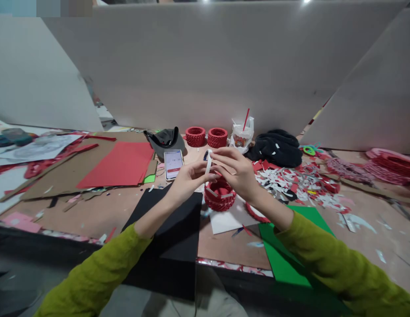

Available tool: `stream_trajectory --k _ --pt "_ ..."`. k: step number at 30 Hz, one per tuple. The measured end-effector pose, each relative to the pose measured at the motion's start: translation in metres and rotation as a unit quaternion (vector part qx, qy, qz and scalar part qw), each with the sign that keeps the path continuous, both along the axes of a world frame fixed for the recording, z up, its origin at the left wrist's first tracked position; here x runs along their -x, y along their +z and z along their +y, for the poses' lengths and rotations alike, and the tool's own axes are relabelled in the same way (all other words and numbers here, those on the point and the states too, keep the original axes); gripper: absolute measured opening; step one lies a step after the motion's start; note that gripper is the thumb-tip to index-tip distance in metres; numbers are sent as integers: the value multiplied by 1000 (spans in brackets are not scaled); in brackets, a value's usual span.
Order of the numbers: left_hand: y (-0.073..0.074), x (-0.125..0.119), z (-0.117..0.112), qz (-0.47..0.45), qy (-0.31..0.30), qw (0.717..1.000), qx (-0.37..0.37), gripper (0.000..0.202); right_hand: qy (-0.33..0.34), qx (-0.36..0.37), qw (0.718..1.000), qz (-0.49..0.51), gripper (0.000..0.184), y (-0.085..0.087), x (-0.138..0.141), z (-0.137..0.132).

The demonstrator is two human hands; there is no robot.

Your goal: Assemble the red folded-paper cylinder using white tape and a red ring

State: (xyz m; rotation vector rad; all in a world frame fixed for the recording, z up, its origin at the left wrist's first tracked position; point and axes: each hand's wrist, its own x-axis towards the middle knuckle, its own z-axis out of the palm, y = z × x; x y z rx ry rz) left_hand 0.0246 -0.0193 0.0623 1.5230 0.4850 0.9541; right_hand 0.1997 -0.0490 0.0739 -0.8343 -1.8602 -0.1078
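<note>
the counter [224, 251] is seen as a bare wooden board, and behind its far edge tall grey panels [205, 66] are standing. many paper scraps [290, 185] in white and red are scattered on the right part of the counter, and pink woven paper pieces [389, 165] are lying near the right corner. a red paper sheet [115, 165] is placed on brown cardboard [53, 176] at the left side. a black sheet [165, 220] and a green sheet [290, 251] are hanging over the near edge.

near the far edge, two red woven rings [206, 137] are standing side by side, and beside them a plastic bag [241, 137] is seen with a red straw standing out of it. a black cap [165, 141], a phone [173, 164] and black cloth [275, 149] are also placed there.

a red woven basket [219, 196] is standing on a white sheet [227, 218] near the middle of the counter, just below the hands. white strips are seen at its rim. a white paper strip [208, 161] is held upright above the basket, and it is pinched between the fingers of the left hand [191, 180] and the right hand [233, 169].
</note>
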Motion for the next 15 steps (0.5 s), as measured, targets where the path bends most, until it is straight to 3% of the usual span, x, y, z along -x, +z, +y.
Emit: stream_trajectory --k 8,15 --pt "5 -9 -2 -3 -28 1000 6 38 -9 -24 1000 -3 21 -3 0 -14" --pt "25 -23 12 29 -53 998 -19 33 -29 31 997 61 14 14 -5 -9"
